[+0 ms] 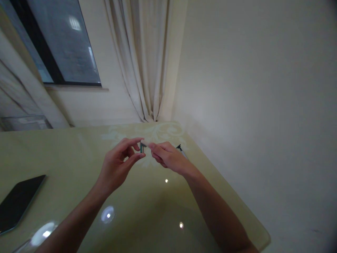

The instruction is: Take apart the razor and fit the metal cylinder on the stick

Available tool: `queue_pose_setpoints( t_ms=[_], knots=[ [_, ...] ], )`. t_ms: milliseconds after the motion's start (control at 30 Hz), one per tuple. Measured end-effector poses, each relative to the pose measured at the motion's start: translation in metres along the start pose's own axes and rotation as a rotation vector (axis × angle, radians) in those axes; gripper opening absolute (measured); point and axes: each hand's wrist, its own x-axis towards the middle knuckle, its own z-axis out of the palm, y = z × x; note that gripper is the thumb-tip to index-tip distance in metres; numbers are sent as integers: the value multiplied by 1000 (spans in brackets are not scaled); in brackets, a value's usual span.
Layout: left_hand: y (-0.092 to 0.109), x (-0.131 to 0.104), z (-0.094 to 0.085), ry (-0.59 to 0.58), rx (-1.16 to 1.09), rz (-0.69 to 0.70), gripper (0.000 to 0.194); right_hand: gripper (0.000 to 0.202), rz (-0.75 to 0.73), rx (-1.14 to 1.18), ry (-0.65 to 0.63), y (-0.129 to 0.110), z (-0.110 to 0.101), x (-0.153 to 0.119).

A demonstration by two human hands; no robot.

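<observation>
Held up over the table, my left hand (119,158) pinches a small dark green piece (142,147) with a pale edge between thumb and forefinger. It stands upright there, too small to name. My right hand (167,154) is closed on a thin pale strip (145,143) that points left. The strip's tip meets or overlaps the top of the green piece; whether they are joined I cannot tell. Just behind my right hand lies a black and silver object (181,149), partly covered by that hand.
The glossy yellow-green table (147,200) has a right edge running along the wall (258,105). A dark tablet-like slab (19,200) lies at the left. Curtains (147,59) hang behind the table, beside a window (65,42).
</observation>
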Motion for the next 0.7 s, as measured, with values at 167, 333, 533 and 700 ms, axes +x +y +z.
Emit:
queue_pose_setpoints(
  t_ms=[167, 333, 533, 700],
  knots=[
    [1, 1, -1, 2, -17, -4, 35, 62, -40, -46, -5, 0, -1, 1],
    [3, 1, -1, 16, 0, 2, 33, 62, -119, -206, 86, -1, -2, 1],
    [3, 1, -1, 14, -13, -6, 34, 61, -105, -216, 36, -2, -3, 1],
    [1, 0, -2, 5, -18, -8, 33, 59, -141, -249, 52, -4, -2, -1]
  ],
)
